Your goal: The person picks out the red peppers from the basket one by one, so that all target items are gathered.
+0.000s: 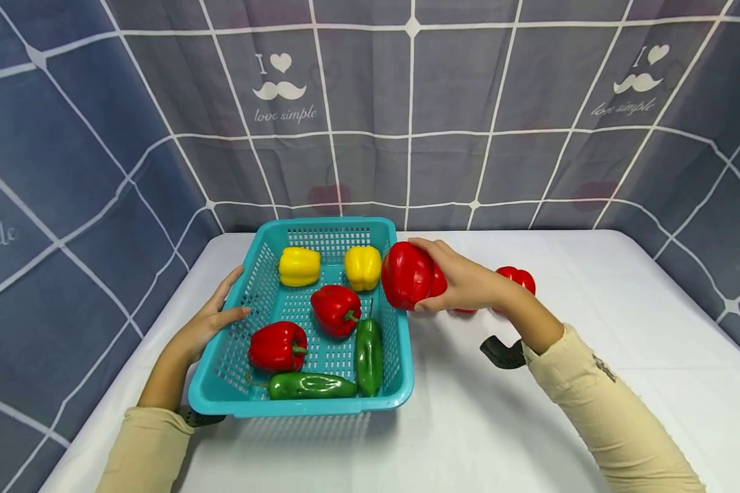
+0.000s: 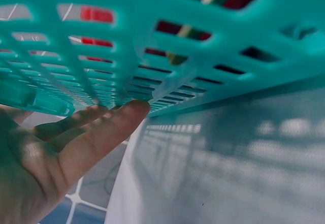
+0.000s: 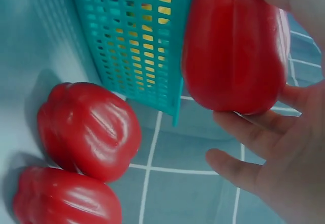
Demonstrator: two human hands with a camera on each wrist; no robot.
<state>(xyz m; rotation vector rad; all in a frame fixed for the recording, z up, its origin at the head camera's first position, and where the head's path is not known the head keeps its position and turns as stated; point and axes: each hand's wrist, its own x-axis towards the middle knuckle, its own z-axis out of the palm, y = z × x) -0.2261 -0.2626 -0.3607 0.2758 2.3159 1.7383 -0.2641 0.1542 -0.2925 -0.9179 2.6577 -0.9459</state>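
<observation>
At the right rim of a turquoise plastic basket (image 1: 255,409), my right hand (image 1: 462,277) grips a red bell pepper (image 1: 407,275), thumb on the near side and fingers on the far side. The right wrist view shows this pepper against the basket's outer wall (image 3: 137,41). My left hand (image 1: 206,325) holds the basket's left rim, with the thumb over it and fingers along the outside wall. Inside the basket are two yellow bell peppers (image 1: 299,266), two red bell peppers (image 1: 277,346) and two long green peppers (image 1: 312,386).
Two more red bell peppers (image 3: 91,130) lie on the white table (image 1: 462,438) right of the basket; in the head view one (image 1: 516,277) shows past my right forearm. A grey checked cloth (image 1: 370,164) stands around the table's back and sides.
</observation>
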